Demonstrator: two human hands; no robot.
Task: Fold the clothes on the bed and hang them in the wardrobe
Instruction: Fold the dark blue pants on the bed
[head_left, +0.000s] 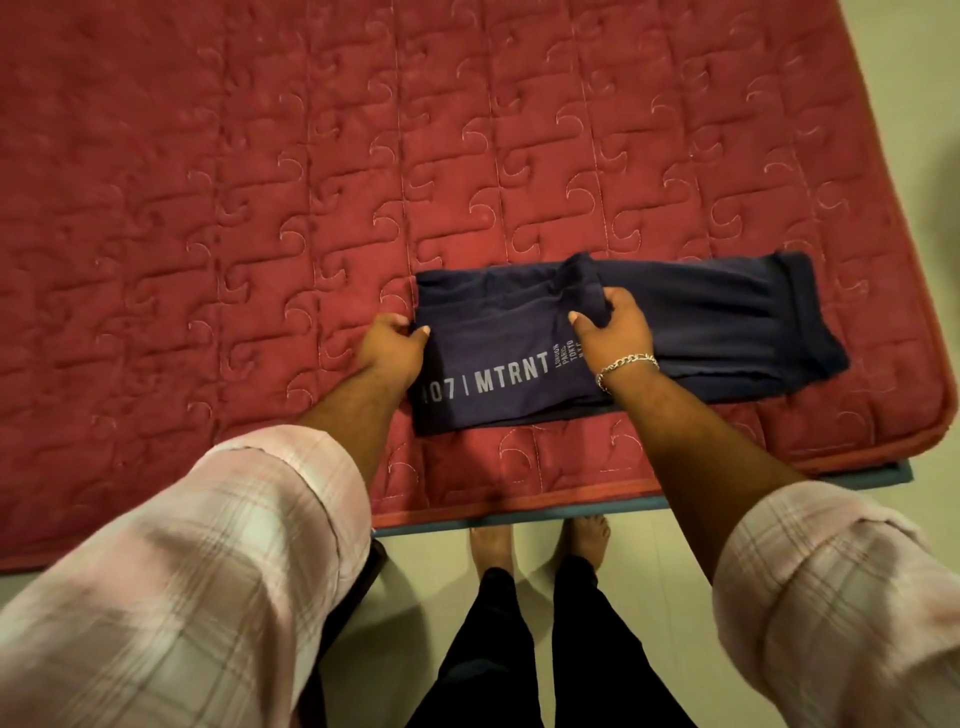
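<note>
Red quilted mattress cover: stitched cotton-like padding (260, 208) with swirl pattern, spread over the whole bed; a teal base edge shows along the near side.
Left sleeve: pink-and-white checked shirt cuff (208, 545), rolled back to the forearm.
Left hand: left hand (389, 348), at the left edge of the garment; thumb and fingers pinch that edge of the cloth.
Garment: navy blue knitted-fabric garment with grey printed lettering (519, 374), lying flat near the front right corner of the mattress, already folded into a long band; its right portion extends toward the mattress edge, with a cuff or hem at the far right end.
Right hand: right hand (613, 322), set on the middle of the garment; fingers curl round a raised fold of cloth, gripping it.
Wrist item: silver chain bracelet (626, 366) on the right wrist.
Floor: pale tiled floor (883, 441) beside the bed, the person's bare feet just below the mattress edge.
Step in hand: folding, by my judgement partway; the band is not yet brought to a compact packet.
Next move calls for: probably carrying the right portion over onto the lettered part, edges kept aligned, then lifting it for the wardrobe, which is not in view.
</note>
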